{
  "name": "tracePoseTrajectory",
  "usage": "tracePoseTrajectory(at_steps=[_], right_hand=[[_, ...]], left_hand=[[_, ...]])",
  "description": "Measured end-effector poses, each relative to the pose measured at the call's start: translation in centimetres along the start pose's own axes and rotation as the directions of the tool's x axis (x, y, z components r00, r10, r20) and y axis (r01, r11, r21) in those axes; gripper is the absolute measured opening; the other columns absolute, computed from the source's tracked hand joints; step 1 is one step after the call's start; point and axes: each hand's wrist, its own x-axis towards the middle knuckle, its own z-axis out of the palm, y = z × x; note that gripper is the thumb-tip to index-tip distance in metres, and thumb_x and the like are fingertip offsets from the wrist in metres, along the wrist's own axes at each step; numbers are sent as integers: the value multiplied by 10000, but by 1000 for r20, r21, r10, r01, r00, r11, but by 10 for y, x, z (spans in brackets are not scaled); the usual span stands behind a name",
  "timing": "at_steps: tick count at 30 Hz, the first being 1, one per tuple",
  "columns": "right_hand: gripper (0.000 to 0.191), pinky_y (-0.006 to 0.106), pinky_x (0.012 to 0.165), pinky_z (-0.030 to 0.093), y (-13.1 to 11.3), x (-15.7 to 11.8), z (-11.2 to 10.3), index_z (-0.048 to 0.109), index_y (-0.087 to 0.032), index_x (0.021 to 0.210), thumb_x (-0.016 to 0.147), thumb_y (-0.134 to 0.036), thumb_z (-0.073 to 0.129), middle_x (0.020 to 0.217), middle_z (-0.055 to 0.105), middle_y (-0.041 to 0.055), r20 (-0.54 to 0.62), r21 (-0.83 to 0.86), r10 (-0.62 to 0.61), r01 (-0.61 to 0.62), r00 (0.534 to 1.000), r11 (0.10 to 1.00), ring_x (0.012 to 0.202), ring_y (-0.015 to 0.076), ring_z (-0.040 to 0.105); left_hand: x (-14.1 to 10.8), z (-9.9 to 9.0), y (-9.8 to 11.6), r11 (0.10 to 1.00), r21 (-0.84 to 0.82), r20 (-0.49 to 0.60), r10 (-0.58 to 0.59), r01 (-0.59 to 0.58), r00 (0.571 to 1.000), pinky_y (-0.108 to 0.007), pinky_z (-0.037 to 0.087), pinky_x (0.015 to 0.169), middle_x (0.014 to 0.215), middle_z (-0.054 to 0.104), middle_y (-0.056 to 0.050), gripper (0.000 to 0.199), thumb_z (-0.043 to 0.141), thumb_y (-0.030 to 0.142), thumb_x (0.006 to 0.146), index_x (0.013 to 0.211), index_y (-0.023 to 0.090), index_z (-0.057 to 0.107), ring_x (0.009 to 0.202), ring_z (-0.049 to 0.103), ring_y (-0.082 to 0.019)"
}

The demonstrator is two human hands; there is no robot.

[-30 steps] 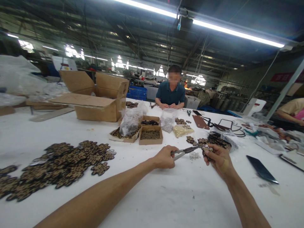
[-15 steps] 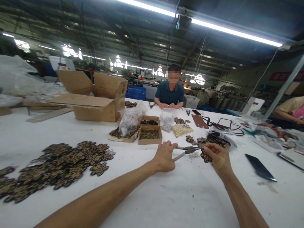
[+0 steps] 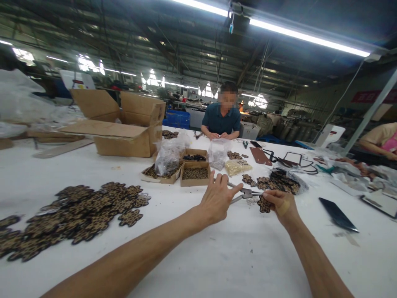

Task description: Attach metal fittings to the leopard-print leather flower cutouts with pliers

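Left hand [image 3: 216, 200] held pliers [image 3: 247, 193], some fingers spread; right hand [image 3: 281, 202] pinched a spotted patch [image 3: 264, 205]! Pliers partly hid silvery bits [image 3: 253, 200]; a small open box [image 3: 194, 182] sat beyond.

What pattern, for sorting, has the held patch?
The patch is leopard print, tan and black; head view.

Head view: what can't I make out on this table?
All in the head view:
Pliers: handles partly hidden by left hand; tips too small to read.
Held patch: partly covered by right hand.
Carton: contents mostly hidden by its walls.
Patch pile: cut off by the left edge.
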Motion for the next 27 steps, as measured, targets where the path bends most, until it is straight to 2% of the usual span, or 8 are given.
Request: tracePoseTrajectory(at_steps=[3,8,12,15,17,20,24,27], right_hand=[[442,257,413,390,2,0,-1,768,-105,843,581,-430,909,667,701,84,22,10,6,-6,1000,1000,516,167,576],[456,251,429,367,-5,-5,0,767,-127,957,628,-419,891,688,692,54,95,4,-35,35,995,999,532,150,550],[432,299,551,476,-12,-7,-2,784,-137,942,623,-406,895,781,725,74,187,-23,-52,57,981,998,675,196,622],[429,297,538,477,-13,-7,-6,786,-125,908,612,-413,900,756,725,78,231,-60,-25,39,973,997,636,190,622],[447,291,513,467,-12,-7,-8,782,-110,927,627,-423,891,731,720,81,265,-84,5,17,964,996,598,185,618],[449,291,514,471,-11,-8,-10,776,-96,945,651,-419,880,724,719,88,305,-112,43,-9,951,994,595,190,628],[450,302,522,479,-10,-9,-10,774,-97,933,648,-429,880,706,714,82,325,-127,72,-32,943,991,586,195,634],[452,318,544,493,-9,-8,-10,776,-102,924,639,-436,884,725,723,88,317,-138,73,-30,946,990,605,207,646]], left_hand=[[-1,-2,4,999,45,23,-4,3,1000,-652,67,1123,1238,465,-145,909,687,107,648,1473,315,367,1179,395,-360],[-3,3,5,1000,-8,83,0,1,997,-646,112,1109,1192,487,-131,835,631,116,719,1477,345,365,1161,414,-354],[-3,6,2,996,-92,158,11,4,987,-569,243,1052,1220,490,-135,862,642,136,703,1484,359,353,1139,430,-354],[-2,8,1,991,-136,218,46,-17,975,-494,335,965,1211,510,-137,876,664,143,653,1461,324,379,1097,455,-345],[-1,10,0,990,-136,248,57,-23,967,-490,362,926,1170,532,-148,829,676,150,619,1405,255,434,1067,467,-347],[-1,13,-1,993,-121,311,45,-8,949,-487,403,873,1115,549,-166,623,672,151,602,1211,170,541,1031,486,-346],[-3,19,0,988,-154,376,70,-12,924,-481,428,856,1104,559,-164,486,659,121,615,1088,172,559,1012,509,-330],[-4,22,2,989,-141,349,96,-49,932,-494,421,887,1104,562,-164,463,663,123,622,1070,176,561,1038,497,-337]])
